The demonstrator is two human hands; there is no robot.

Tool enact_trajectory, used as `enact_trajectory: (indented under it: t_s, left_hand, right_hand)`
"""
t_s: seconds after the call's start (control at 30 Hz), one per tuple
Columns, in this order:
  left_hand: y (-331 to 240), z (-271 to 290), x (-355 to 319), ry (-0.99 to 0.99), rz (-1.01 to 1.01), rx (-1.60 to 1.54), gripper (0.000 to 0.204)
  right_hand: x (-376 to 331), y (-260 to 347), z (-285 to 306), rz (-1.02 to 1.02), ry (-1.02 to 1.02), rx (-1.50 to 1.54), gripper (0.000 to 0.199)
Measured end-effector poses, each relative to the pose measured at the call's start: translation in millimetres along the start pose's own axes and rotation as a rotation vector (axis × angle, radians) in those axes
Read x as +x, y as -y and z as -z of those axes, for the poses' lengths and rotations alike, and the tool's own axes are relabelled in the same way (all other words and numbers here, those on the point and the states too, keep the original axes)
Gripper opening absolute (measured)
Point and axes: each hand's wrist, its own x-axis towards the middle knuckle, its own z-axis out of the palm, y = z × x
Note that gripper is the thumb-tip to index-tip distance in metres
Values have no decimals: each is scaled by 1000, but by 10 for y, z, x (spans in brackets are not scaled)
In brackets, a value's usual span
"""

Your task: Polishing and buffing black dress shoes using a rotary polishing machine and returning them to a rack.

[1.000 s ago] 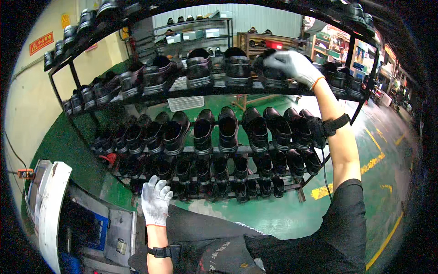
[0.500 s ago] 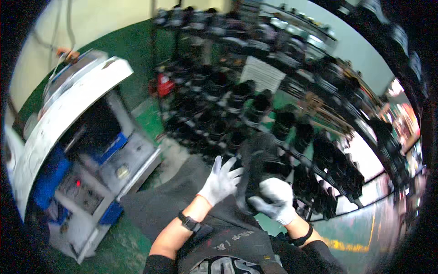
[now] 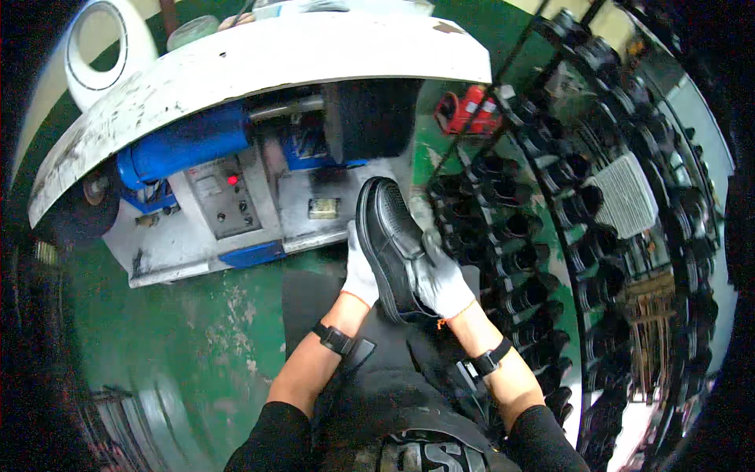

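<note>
A black leather shoe (image 3: 384,228) is held up in front of me between both hands, toe pointing away and its upper facing me. My left hand (image 3: 360,267), in a white glove, supports the sole side at the left; its fingers are mostly hidden behind the shoe. From the right, my gloved right hand (image 3: 444,279) is closed on the shoe near its opening, with greyish, soiled fingertips against the upper. The shoe is in front of the dark apron (image 3: 303,295) I wear, close to the lower front of a machine.
The machine has a white hood (image 3: 314,51), a blue motor (image 3: 189,145), a dark wheel (image 3: 90,197) and a control panel (image 3: 224,200) with a lit red lamp. Racks of dark shoes (image 3: 519,256) stand at right. A red object (image 3: 476,110) sits behind them, beside the machine.
My view has swung left toward the machine. My left hand, spread and apart from the shoe before, is now against it. The shoe has turned so its upper shows.
</note>
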Motion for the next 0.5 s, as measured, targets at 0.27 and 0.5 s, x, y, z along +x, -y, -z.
enact_trajectory:
  t_s: [0.27, 0.5]
  left_hand:
    - [-587, 7, 521, -162, -19, -17, 68]
    - [-819, 516, 1311, -266, -115, 245, 92]
  right_hand:
    - [1127, -270, -346, -50, 139, 1137, 45]
    - [1852, -969, -732, -73, -93, 662, 40]
